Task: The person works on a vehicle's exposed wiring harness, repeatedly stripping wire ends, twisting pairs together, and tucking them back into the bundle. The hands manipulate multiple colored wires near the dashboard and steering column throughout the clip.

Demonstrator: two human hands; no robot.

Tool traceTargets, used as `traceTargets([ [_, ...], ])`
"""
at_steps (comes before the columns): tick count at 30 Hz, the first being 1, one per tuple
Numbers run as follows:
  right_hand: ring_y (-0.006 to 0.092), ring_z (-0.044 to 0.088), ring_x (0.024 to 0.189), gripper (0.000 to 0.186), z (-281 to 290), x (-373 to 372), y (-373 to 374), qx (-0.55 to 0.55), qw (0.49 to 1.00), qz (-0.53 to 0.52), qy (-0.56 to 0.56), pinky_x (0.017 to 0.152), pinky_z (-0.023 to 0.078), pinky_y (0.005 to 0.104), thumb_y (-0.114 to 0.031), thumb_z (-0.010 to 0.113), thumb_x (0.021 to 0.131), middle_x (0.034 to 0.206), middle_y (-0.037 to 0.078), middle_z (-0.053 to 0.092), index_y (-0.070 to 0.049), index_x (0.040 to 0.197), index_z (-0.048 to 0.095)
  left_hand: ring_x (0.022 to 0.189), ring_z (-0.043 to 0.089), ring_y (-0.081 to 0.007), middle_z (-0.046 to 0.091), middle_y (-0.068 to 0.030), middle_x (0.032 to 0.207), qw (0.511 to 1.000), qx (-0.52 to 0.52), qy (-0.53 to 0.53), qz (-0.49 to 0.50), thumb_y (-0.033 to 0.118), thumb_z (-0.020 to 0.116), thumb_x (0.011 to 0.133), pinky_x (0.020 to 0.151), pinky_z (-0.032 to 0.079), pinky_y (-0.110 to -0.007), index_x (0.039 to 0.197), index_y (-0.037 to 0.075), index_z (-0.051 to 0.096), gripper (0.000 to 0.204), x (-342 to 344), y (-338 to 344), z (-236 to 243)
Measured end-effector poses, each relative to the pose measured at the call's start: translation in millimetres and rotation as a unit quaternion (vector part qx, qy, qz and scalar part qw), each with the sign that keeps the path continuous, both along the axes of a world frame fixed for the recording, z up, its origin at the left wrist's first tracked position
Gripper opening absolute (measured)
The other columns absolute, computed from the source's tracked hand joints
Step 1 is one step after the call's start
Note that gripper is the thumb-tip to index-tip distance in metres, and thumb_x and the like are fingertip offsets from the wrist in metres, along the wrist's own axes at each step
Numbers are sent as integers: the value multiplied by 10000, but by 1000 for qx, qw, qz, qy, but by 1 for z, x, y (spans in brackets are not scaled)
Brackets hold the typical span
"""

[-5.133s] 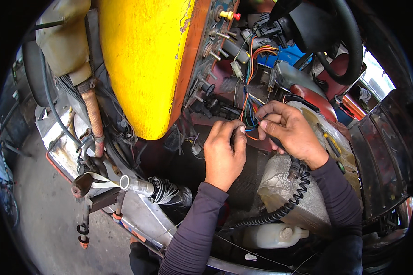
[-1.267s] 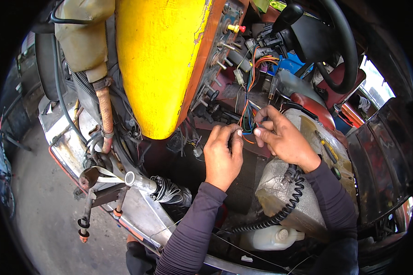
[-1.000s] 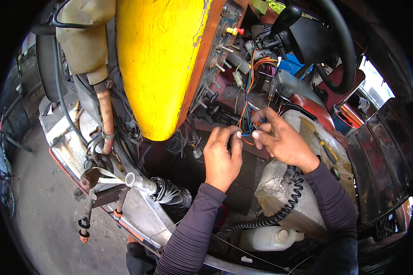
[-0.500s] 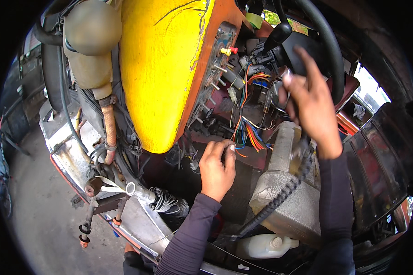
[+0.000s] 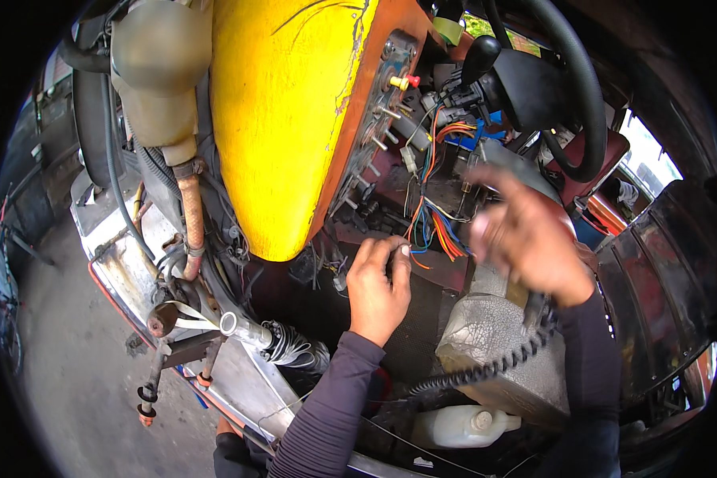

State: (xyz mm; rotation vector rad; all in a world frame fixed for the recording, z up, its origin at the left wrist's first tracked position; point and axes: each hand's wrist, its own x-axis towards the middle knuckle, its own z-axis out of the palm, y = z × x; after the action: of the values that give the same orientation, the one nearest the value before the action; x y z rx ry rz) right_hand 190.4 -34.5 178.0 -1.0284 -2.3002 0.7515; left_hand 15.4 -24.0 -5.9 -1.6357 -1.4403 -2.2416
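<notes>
My left hand (image 5: 381, 285) is low in front of the dash, with thumb and forefinger pinched on a thin orange wire (image 5: 419, 265) at the lower end of the loose bundle. Bared coloured wires (image 5: 444, 237) in orange, blue and white hang just right of it. Smeared by motion, my right hand (image 5: 530, 239) hovers right of the bundle, its forefinger pointing up and left. What its other fingers hold, if anything, does not show. From beneath that wrist a black coiled cord (image 5: 494, 368) sags down to the left.
A yellow cowl (image 5: 283, 127) with a row of switches (image 5: 386, 115) stands to the left of the wires. The steering wheel (image 5: 585, 88) arches at the upper right. A grey padded cover (image 5: 498, 338) and a white plastic jug (image 5: 466, 426) lie below my right arm.
My right hand has dropped from near the steering column toward the wire ends. The coiled cord has swung lower with it. My left hand stays pinched in nearly the same place.
</notes>
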Motion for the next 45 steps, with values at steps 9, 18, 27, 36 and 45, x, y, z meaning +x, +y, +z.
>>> traceTargets([
  [9, 98, 530, 607, 466, -55, -3, 34, -117, 992, 42, -26, 554, 429, 295, -141, 563, 1078, 735, 17, 633, 15, 1495, 424, 632, 666, -174, 627, -106, 857, 1000, 3, 10, -19, 24, 681, 985, 583, 515, -318, 1034, -23, 726, 81, 11, 2, 2],
  [18, 57, 492, 509, 273, -63, -6, 49, -133, 991, 31, 13, 471, 397, 235, -150, 543, 1097, 731, 13, 632, -12, 1326, 597, 705, 679, -230, 644, -129, 903, 999, -7, -9, -42, 34, 680, 981, 642, 533, -346, 1041, -23, 717, 91, 13, 1, 2],
  [27, 75, 523, 662, 152, -59, -8, 42, -91, 995, 30, 9, 585, 415, 270, -103, 575, 1068, 732, -4, 594, -16, 1193, 579, 837, 695, -370, 668, -179, 961, 998, -32, -21, -57, 21, 679, 953, 764, 555, -427, 1044, -17, 704, 101, 14, -4, 6],
  [36, 91, 550, 696, 191, -57, -2, 40, -105, 994, 30, 23, 648, 444, 289, -99, 577, 1063, 750, 13, 618, -10, 1228, 539, 617, 674, -174, 618, -103, 851, 1000, 2, 9, -22, 54, 678, 1002, 576, 532, -321, 1045, -28, 726, 104, 13, 3, 2],
  [45, 189, 615, 673, 295, -84, 13, 33, -76, 993, 28, -88, 680, 484, 373, -134, 599, 1041, 720, 91, 641, 23, 1259, 478, 630, 679, -178, 624, -105, 843, 1000, 6, 7, -9, 56, 685, 994, 578, 529, -316, 1029, -18, 731, 95, 12, 2, 4],
])
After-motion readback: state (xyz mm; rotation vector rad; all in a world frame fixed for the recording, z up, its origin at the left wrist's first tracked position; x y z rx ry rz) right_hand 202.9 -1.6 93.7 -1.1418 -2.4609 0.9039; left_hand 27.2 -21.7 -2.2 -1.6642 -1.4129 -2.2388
